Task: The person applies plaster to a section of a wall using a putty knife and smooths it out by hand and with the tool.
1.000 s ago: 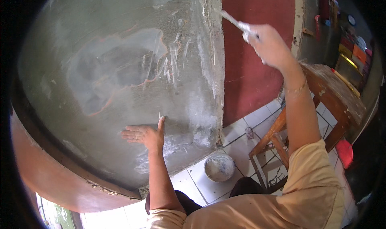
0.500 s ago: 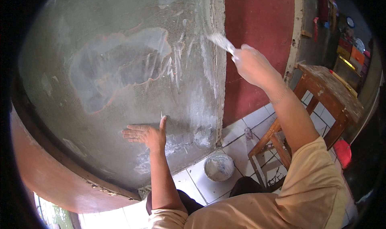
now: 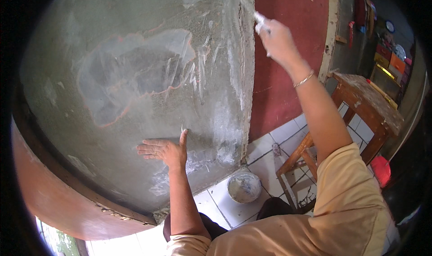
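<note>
My left hand [image 3: 167, 151] lies flat on the grey plastered wall [image 3: 135, 116], thumb up and fingers stretched to the left. White smears mark its thumb tip. Raised high at the wall's right edge, my right hand [image 3: 278, 41] is closed round the handle of a white-smeared putty knife [image 3: 259, 18]. Its blade is blurred against the wall edge, so its exact contact is hard to see. White paste streaks run down that edge. Below, a round bowl [image 3: 243, 187] with whitish paste stands on the tiled floor.
Right of the wall edge is a dark red panel [image 3: 292, 62]. A worn wooden stool [image 3: 360, 94] stands at the right, under my right arm, with a red-and-yellow tool on its seat. A red object [image 3: 381, 170] lies beyond it. A curved ledge [image 3: 81, 184] borders the lower left.
My right hand has moved upward with the putty knife along the wall's right edge. My left hand has stayed in place on the wall.
</note>
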Tool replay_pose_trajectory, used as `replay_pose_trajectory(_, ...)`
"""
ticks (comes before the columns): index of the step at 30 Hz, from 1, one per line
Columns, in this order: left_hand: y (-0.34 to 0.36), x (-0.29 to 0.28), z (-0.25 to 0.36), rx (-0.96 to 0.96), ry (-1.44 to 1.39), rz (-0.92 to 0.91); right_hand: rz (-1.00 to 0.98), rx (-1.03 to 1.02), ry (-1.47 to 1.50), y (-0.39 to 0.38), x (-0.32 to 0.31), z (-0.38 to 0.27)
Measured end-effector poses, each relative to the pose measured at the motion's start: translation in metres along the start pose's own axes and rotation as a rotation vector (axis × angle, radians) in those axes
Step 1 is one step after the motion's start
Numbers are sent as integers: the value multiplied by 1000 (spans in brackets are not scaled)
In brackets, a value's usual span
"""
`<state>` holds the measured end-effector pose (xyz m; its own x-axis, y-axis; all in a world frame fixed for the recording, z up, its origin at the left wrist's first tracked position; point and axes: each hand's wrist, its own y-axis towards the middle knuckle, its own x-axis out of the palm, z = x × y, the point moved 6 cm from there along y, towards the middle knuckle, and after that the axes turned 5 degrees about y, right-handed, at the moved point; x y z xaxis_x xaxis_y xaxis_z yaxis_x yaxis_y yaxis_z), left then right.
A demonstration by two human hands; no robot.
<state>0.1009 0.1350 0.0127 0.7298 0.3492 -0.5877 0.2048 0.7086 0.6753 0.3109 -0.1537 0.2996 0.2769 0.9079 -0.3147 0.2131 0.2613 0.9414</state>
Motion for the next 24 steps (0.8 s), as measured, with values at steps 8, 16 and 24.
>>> replay_pose_trajectory(8, 0, -1, 0, 3, 4, -26, -93, 94, 103, -150, 61, -5)
replay_pose_trajectory(16, 0, -3, 1, -17, -4, -46, -79, 135, 251, -90, -18, -23)
replay_pose_trajectory(24, 0, 1, 5, 16, 12, 28, -53, -81, -231, 51, -34, -22)
